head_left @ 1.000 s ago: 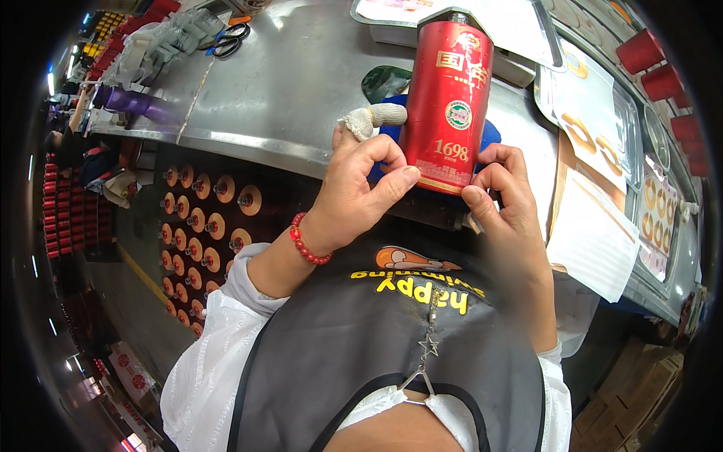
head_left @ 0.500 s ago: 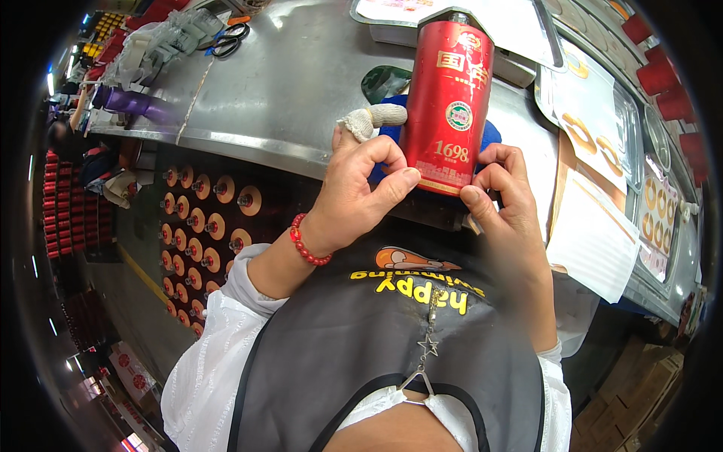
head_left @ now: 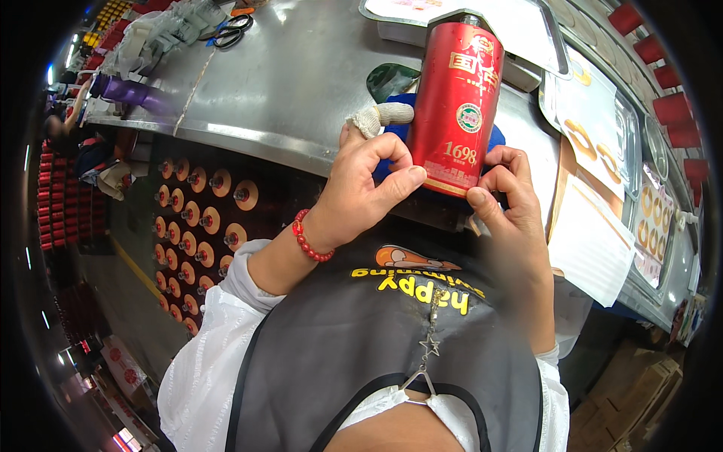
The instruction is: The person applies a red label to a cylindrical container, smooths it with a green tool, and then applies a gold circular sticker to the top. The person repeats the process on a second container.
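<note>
A red liquor bottle [head_left: 458, 102] with gold and white print and a round green-and-white badge lies with its base toward me. Its dark neck end points away. Beneath it, blue padding [head_left: 495, 137] shows at both sides. My left hand [head_left: 358, 181] is closed, thumb and index finger pinched at the bottle's lower left corner. On one raised finger of that hand is a pale knit finger cover [head_left: 376, 117]. At the lower right corner, my right hand [head_left: 512, 197] is closed with thumb and bent fingers against the bottle's edge. Part of the right wrist is blurred.
Black-handled scissors [head_left: 233, 32] and clear plastic pieces [head_left: 162, 34] lie on the metal table [head_left: 279, 83] at the far left. A dark green object [head_left: 390, 80] sits beside the bottle. Sticker sheets [head_left: 591, 147] and white paper [head_left: 591, 241] are at right. Several bottles [head_left: 245, 194] with round collars stand below left.
The view has shifted slightly, so the bottle and hands appear a little farther right. Both hands keep to the bottle's lower corners, with little change in their fingers.
</note>
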The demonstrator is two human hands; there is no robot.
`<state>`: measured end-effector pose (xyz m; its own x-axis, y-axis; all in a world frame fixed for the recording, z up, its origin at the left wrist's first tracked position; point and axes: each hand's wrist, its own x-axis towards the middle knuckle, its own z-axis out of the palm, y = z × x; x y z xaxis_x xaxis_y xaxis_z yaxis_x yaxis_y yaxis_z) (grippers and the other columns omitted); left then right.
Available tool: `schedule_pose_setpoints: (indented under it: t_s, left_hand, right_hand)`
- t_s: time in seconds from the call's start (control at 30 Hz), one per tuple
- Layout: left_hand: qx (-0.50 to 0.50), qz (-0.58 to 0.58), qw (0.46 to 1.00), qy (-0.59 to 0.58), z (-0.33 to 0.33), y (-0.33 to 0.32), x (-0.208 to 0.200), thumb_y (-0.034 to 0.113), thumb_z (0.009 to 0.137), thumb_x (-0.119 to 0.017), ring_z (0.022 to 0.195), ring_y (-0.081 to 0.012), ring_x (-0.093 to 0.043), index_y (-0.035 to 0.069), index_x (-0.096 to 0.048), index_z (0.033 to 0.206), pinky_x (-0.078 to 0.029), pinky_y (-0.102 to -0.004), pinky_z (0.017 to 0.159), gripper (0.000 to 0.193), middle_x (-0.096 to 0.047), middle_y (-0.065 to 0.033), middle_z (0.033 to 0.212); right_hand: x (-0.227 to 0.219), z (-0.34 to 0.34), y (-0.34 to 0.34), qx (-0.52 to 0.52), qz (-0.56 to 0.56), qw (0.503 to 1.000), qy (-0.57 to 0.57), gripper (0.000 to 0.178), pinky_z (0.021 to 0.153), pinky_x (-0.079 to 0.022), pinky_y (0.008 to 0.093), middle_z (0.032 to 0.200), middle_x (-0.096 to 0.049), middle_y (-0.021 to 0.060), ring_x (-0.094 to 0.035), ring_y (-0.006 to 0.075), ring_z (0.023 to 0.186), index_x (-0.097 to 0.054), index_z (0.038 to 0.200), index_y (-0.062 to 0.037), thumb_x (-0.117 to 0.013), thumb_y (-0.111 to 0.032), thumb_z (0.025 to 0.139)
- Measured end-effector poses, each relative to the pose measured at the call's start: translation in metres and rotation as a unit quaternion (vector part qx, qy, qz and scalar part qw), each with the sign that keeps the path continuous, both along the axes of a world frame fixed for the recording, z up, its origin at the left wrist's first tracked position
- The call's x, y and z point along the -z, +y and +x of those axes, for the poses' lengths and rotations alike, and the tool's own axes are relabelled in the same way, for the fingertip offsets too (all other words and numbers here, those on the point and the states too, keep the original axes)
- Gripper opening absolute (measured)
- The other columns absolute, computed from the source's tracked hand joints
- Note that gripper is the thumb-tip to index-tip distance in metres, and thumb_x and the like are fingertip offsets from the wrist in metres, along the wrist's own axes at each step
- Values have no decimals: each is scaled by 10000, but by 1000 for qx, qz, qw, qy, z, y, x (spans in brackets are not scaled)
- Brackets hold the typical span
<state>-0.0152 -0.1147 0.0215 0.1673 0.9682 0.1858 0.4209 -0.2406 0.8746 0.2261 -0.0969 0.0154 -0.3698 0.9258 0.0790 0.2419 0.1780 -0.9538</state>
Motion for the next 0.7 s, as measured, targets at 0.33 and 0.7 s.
schedule_pose_setpoints:
  t_s: [0.33,0.7]
  left_hand:
    - [6,18,1000,-17,0,1,3,215,880,-722,1292,-264,-421,63,-602,815,-285,-402,1096,204,-489,-238,1390]
    - [23,-39,997,-68,-9,0,9,265,912,-693,1286,-247,-429,67,-622,847,-300,-386,1085,220,-507,-202,1369]
  right_hand:
    - [0,3,2,-16,7,1000,5,259,869,-456,295,1166,-440,105,-452,185,1103,-582,836,-24,-741,-213,913]
    - [-4,1,3,-14,14,999,-29,257,853,-444,297,1169,-437,114,-456,200,1100,-572,811,-34,-740,-204,903]
